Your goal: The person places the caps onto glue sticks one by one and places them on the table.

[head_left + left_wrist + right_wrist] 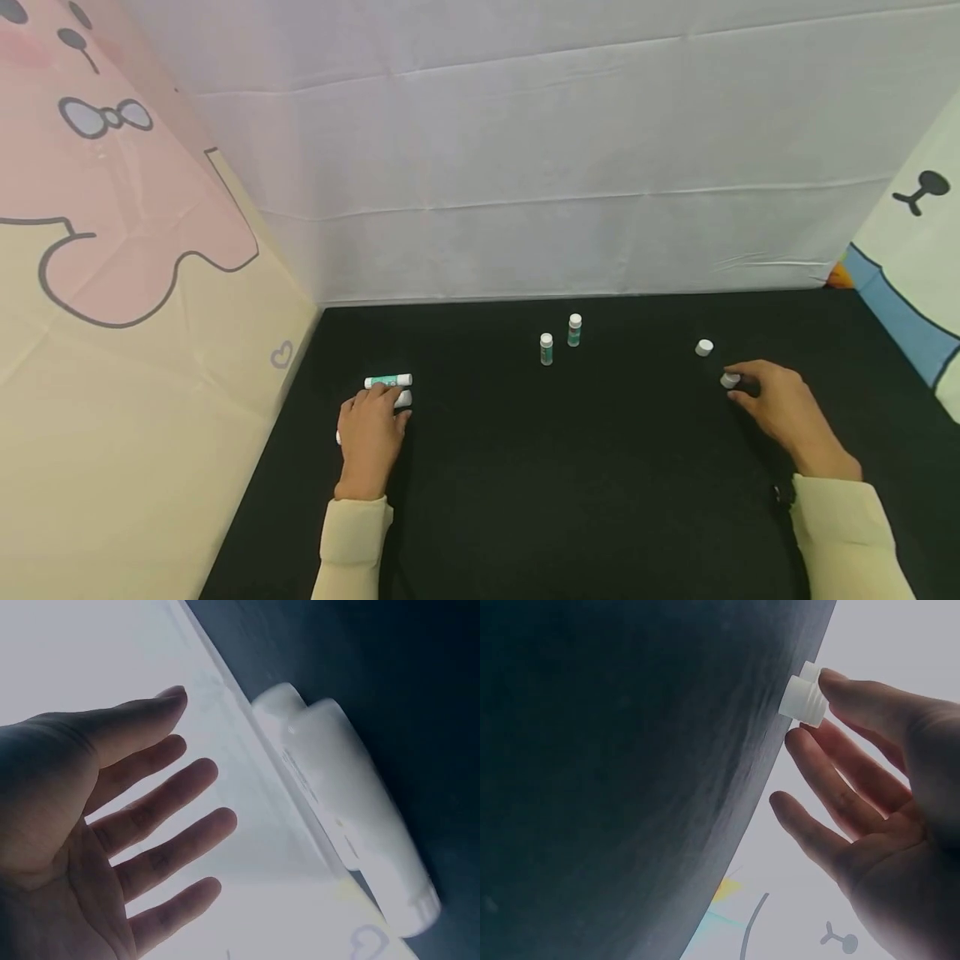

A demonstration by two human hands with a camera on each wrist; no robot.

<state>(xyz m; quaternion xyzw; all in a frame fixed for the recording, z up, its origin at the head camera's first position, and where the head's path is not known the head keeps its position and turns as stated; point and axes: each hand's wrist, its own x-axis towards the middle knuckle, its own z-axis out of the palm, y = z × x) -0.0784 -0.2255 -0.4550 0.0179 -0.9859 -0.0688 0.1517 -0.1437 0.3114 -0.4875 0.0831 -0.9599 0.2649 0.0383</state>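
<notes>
right hand [783, 411] pinches the white cap [728, 381], likely light, stiff, best side-gripped, left hand [370, 433] well left of it, fingers apart!

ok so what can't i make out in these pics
Head: lower lying tubes, mostly covered by the left hand.
Head: lettering on the standing tubes, too small.
Left wrist: print on the front tube, blurred.
Right wrist: farther cap, partly behind the nearer cap.

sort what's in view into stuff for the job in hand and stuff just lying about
Likely in the job:
nearer white cap, at the fingertips of the right hand
lying white tubes, by the left hand

Lying about, though possibly wanted too:
farther white cap
two upright white-capped tubes, untouched
</notes>
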